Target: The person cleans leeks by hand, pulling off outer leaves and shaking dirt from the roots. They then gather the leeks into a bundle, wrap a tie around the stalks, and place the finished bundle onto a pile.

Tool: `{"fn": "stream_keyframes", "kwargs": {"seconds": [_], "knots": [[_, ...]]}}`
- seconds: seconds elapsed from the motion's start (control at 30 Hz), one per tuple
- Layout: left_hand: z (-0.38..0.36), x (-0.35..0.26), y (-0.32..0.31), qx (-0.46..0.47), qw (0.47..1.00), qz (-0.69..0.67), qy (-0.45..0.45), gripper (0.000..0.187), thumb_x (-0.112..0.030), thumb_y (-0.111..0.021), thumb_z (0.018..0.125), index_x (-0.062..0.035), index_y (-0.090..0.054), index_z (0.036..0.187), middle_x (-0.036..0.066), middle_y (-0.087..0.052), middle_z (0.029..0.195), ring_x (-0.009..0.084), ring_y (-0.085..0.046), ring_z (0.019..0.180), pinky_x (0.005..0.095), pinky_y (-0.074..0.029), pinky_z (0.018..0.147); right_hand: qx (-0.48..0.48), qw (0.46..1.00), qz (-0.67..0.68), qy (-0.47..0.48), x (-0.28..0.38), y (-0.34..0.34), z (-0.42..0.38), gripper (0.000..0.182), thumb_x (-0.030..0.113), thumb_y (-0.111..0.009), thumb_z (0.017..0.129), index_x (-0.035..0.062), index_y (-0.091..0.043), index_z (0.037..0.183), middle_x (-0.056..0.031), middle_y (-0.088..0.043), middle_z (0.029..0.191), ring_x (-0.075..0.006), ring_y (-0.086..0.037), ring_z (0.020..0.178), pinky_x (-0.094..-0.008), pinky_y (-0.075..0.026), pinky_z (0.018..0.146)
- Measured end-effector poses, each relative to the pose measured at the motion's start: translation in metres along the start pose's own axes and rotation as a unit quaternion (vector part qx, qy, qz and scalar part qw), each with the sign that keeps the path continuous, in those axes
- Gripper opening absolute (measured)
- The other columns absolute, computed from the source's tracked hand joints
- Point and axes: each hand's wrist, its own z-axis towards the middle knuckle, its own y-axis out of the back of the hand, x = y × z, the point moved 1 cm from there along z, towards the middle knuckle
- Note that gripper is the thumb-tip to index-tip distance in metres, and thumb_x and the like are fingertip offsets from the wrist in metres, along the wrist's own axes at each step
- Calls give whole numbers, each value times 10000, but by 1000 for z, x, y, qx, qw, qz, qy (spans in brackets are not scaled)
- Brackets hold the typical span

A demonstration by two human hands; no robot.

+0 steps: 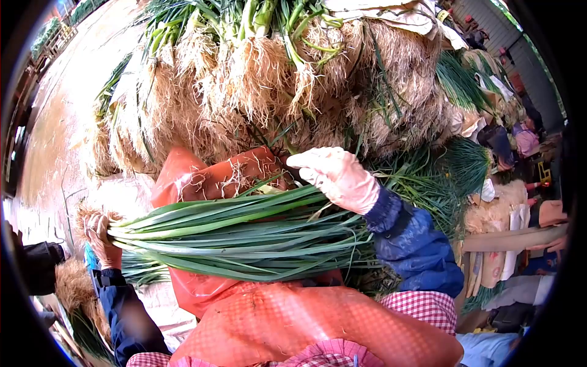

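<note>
A bunch of green onions [244, 229] lies across my lap, its long leaves spreading to the right. My left hand [101, 237] is closed around the pale stem end, and the tan roots [82, 217] stick out beyond it. Over the upper edge of the leaves hovers my gloved right hand [339, 178]. Its fingers are bent and pressed together; what they hold, if anything, I cannot make out. Beneath the bunch, an orange plastic apron [281, 318] covers my lap, with loose root strands [235, 177] scattered on its upper fold.
In front rises a big pile of green onions with hanging roots [257, 76]. Loose leaves [416, 189] lie to the right, beside another bundle [468, 168]. More rooted bundles [76, 284] stand at lower left. Other people [526, 137] are at the right. Wet ground [67, 92] stretches off at left.
</note>
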Motion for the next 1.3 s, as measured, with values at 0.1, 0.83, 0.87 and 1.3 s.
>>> {"fn": "stream_keyframes", "kwargs": {"seconds": [0.1,0.83,0.87,1.3], "knots": [[1,-4,10,-6,1000,9,-3,385,-91,-590,774,-83,-495,1147,139,-528,1103,321,-503,1084,524,-309,1041,74,992,93,-41,9,-19,-1,282,149,-543,895,16,-570,1142,-98,-638,862,-217,-614,789,-304,-484,729],[9,-11,12,17,1000,-18,-12,458,-96,-637,728,-60,-473,1154,140,-524,1078,343,-506,1033,499,-363,956,72,988,80,-107,-9,-61,34,249,207,-646,820,46,-653,1009,-110,-657,863,-225,-629,782,-317,-488,705],[9,-11,12,17,1000,-14,-13,460,-100,-638,728,-59,-472,1154,141,-524,1077,343,-506,1032,499,-363,955,168,972,66,-154,-3,-59,39,343,326,-665,801,58,-658,1014,-100,-659,849,-208,-623,766,-314,-480,694],[5,-11,15,22,1000,-10,-6,449,-99,-641,746,-70,-501,1171,142,-534,1104,341,-497,1067,465,-375,938,184,981,41,-40,-5,-83,34,219,249,-600,849,38,-544,866,-105,-551,735,-288,-540,733,-367,-440,672]]}}
